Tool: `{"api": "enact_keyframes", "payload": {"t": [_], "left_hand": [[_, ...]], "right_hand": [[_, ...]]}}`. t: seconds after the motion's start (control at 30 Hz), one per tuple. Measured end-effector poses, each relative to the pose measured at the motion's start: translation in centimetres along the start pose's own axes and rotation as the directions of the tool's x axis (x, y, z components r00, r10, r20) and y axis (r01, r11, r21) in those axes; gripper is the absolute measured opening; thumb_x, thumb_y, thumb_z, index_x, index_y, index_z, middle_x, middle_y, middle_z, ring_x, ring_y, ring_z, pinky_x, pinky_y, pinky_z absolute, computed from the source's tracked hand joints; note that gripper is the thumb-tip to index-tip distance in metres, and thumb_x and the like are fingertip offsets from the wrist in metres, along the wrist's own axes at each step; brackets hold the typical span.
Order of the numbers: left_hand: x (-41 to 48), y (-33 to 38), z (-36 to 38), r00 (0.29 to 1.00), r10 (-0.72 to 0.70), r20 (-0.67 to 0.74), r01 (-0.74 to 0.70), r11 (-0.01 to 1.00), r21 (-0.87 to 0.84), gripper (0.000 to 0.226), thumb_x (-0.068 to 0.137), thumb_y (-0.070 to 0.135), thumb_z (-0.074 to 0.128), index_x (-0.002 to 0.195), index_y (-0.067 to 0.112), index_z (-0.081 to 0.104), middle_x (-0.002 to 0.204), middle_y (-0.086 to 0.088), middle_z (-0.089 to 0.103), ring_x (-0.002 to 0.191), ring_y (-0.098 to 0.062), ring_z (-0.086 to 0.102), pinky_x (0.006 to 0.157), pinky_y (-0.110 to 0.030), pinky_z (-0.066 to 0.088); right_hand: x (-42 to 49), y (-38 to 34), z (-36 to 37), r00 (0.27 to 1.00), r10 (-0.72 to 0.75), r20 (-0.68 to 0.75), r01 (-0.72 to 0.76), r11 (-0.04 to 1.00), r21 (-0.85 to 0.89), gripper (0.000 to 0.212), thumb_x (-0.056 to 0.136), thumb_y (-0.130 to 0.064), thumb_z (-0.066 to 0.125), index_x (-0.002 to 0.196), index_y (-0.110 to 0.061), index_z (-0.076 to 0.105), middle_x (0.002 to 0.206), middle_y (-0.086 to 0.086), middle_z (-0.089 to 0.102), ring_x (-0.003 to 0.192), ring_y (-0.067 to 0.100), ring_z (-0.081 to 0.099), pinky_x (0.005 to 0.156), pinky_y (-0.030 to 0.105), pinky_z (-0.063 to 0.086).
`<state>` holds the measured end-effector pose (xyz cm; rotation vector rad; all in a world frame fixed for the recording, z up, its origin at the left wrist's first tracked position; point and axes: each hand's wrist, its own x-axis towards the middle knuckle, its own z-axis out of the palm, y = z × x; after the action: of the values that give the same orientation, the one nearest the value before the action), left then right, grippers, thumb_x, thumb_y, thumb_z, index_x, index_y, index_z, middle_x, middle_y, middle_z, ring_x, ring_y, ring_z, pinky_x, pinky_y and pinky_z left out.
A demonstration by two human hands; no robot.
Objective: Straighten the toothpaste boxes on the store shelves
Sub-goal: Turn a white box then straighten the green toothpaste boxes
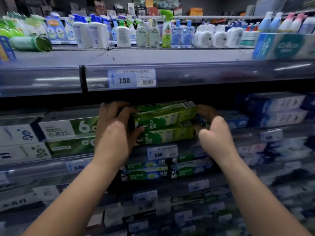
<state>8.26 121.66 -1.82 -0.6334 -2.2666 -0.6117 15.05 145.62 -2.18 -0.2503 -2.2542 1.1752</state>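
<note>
A stack of green Darlie toothpaste boxes (166,123) lies lengthwise on the second shelf, under the top shelf's lip. The upper box (167,114) sits tilted, its right end higher. My left hand (115,126) grips the left end of the stack, fingers over the top and thumb at the front. My right hand (211,126) holds the right end, fingers curled round it. The back of the stack is hidden in shadow.
White and green toothpaste boxes (68,130) lie left of the stack, blue ones (272,109) to the right. More Darlie boxes (146,171) fill the shelf below. The top shelf (170,57) carries soap bottles (148,34) and a fallen green can (32,43).
</note>
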Motion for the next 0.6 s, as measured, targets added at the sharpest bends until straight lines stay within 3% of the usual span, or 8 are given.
{"api": "enact_keyframes", "payload": {"t": [0.07,0.17,0.27,0.33,0.43,0.6], "left_hand": [[-0.4,0.4,-1.2,0.999,-0.045,0.029,0.048,0.989,-0.138,0.039,0.078,0.032,0.083,0.110,0.014,0.068,0.118,-0.004,0.060,0.114,-0.028,0.056,0.096,-0.035,0.044],[-1.2,0.9,-3.1,0.988,-0.135,0.081,0.156,0.899,-0.410,0.036,0.080,0.028,0.081,0.113,0.023,0.067,0.102,0.008,0.069,0.098,-0.009,0.066,0.082,-0.024,0.051],[-1.9,0.3,-4.0,0.957,-0.245,0.153,0.286,0.719,-0.633,0.029,0.080,0.026,0.080,0.107,0.025,0.070,0.076,0.016,0.070,0.073,0.004,0.067,0.070,-0.011,0.051],[-2.2,-0.2,-4.1,0.932,-0.289,0.220,0.354,0.587,-0.728,0.030,0.078,0.029,0.077,0.107,0.023,0.071,0.078,0.012,0.073,0.076,-0.004,0.072,0.074,-0.021,0.058],[-2.8,-0.7,-4.5,0.900,-0.325,0.291,0.415,0.428,-0.803,0.032,0.076,0.028,0.074,0.108,0.023,0.072,0.089,0.004,0.078,0.086,-0.015,0.076,0.083,-0.036,0.061],[-3.6,-1.2,-5.3,0.867,-0.389,0.310,0.460,0.387,-0.800,0.032,0.076,0.031,0.073,0.108,0.028,0.074,0.089,0.003,0.079,0.086,-0.015,0.076,0.087,-0.036,0.060]], "right_hand": [[-0.4,-0.2,-0.4,0.997,-0.013,-0.077,0.019,0.996,0.086,0.052,0.087,0.001,0.053,0.121,-0.037,0.057,0.107,-0.024,0.063,0.098,0.012,0.065,0.090,0.038,0.056],[-1.4,-0.4,-0.7,0.992,-0.019,-0.122,0.051,0.963,0.264,0.046,0.093,-0.001,0.053,0.118,-0.039,0.060,0.110,-0.022,0.068,0.109,0.000,0.063,0.094,0.026,0.051],[-2.2,-0.5,-0.7,0.995,-0.032,-0.095,0.064,0.934,0.351,0.034,0.094,-0.006,0.058,0.122,-0.023,0.066,0.115,-0.008,0.072,0.111,0.010,0.066,0.097,0.034,0.052],[-2.6,-0.5,-0.6,0.996,-0.025,-0.085,0.058,0.910,0.410,0.030,0.092,-0.014,0.062,0.120,-0.022,0.067,0.115,-0.002,0.072,0.111,0.017,0.066,0.100,0.043,0.051],[-3.4,-0.5,-0.2,0.999,-0.014,-0.037,0.031,0.859,0.510,0.027,0.090,-0.018,0.062,0.112,-0.034,0.067,0.116,-0.001,0.070,0.113,0.023,0.065,0.100,0.047,0.051],[-4.4,-0.8,0.5,0.997,0.000,0.075,-0.047,0.775,0.630,0.022,0.094,-0.010,0.058,0.105,-0.028,0.064,0.109,0.005,0.071,0.109,0.029,0.066,0.089,0.040,0.057]]}}
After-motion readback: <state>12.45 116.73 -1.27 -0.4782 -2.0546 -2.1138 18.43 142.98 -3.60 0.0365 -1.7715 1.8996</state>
